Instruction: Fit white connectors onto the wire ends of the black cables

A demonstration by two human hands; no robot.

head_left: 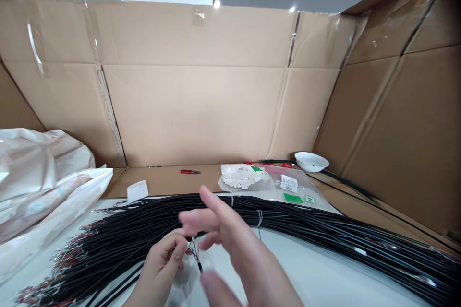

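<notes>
Thin coloured wires fan out from the stripped end of a black cable near the bottom middle. My left hand is closed in a pinch at those wires, thumb against the fingers. Just to the right, my right hand is raised with its fingers apart and nothing visible in it; its fingertips and thumb are smeared by motion. Part of the cable lies hidden near the right hand. Behind both hands stretches a thick bundle of black cables, with bare coloured wire ends at its left.
Cardboard walls enclose the back and sides. Along the back lie red-handled snips, a bag of small white parts, another plastic bag and a white bowl. White plastic sheeting is heaped at left, near a white card.
</notes>
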